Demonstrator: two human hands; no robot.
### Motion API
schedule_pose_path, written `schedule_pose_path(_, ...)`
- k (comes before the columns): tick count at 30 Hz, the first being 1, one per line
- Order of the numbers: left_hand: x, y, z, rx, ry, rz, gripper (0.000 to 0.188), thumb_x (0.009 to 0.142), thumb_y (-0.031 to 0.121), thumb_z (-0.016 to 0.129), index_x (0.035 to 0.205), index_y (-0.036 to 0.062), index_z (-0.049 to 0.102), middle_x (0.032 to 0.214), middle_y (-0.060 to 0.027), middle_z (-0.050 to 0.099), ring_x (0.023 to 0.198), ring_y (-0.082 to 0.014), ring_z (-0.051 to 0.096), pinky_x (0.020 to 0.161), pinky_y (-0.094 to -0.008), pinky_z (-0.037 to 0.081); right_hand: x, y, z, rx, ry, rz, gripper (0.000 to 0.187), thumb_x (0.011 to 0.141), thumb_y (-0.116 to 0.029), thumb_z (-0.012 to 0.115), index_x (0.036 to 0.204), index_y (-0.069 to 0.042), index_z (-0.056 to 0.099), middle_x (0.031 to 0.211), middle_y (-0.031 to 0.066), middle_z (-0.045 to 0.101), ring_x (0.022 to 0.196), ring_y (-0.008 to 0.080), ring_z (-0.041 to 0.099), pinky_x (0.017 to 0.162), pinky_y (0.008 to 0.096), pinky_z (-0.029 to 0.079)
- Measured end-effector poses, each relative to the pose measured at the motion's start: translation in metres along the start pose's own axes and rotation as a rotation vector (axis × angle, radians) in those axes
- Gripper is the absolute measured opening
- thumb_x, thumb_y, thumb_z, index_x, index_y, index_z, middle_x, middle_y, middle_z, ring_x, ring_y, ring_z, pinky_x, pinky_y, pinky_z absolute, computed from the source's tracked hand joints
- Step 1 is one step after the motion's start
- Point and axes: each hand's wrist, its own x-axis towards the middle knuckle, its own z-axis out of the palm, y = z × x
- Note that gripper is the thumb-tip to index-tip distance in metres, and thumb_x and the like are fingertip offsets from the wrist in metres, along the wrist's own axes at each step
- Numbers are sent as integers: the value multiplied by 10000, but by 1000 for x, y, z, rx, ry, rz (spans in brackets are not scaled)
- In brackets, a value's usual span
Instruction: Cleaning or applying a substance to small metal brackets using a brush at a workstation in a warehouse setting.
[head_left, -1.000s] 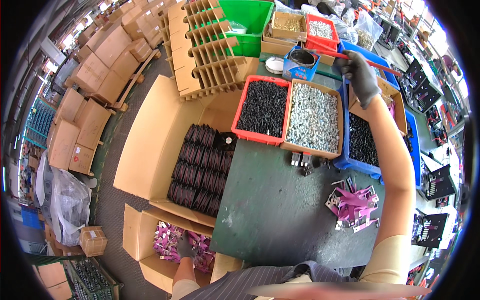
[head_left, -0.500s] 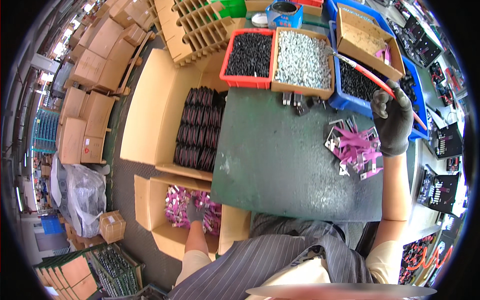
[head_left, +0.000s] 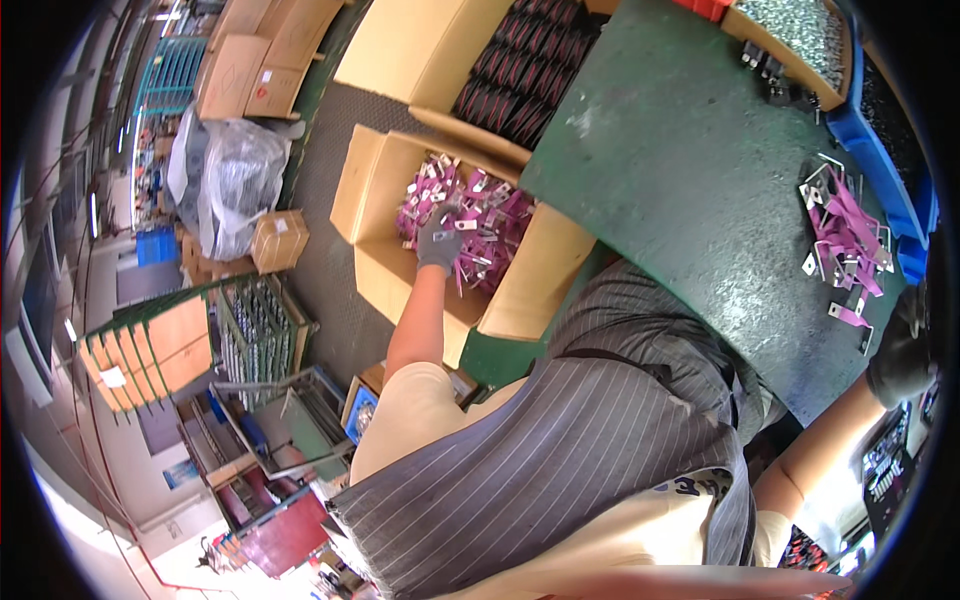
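My left hand, in a dark grey glove, is down among purple-sleeved metal strips in an open cardboard box. Its fingers look closed, and a strip's silver end lies against the glove. My right hand, gloved too, is at the far right by the table edge. Its fingers fade into the dark rim, so what they hold does not show. Nearest to it is a loose pile of the same strips, with bent silver ends, on the dark green table.
Behind the strip box stands a larger carton with rows of black parts. A box of small silver pieces and a blue bin line the table's far right. Wrapped goods and racks stand at left.
My view has swung down and left. My right hand has come down and toward me from the blue bin; the red-orange tool it held is out of sight. My left hand stays in the strip box.
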Motion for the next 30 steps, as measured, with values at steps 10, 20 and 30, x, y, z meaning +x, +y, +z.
schedule_pose_path(10,-31,33,-78,-254,-5,-182,349,709,54,559,1056,58,591,812,-56,629,687,-139,572,621,-278,469,43,10,-126,426,-542,396,216,794,-128,542,792,36,401,798,113,361,671,180,319,649,305,296)
schedule_pose_path(20,-21,41,-102,-198,95,-85,357,690,69,572,1046,49,582,798,-54,611,693,-157,564,634,-298,464,40,19,-163,496,-429,453,343,717,-181,573,848,117,465,835,135,387,726,192,347,694,307,312)
schedule_pose_path(30,-9,112,-143,-461,64,115,445,689,16,593,1131,30,542,880,-54,618,765,-138,580,672,-269,490,19,16,-175,500,-451,391,295,843,-193,505,899,87,432,795,107,411,696,181,377,637,293,345)
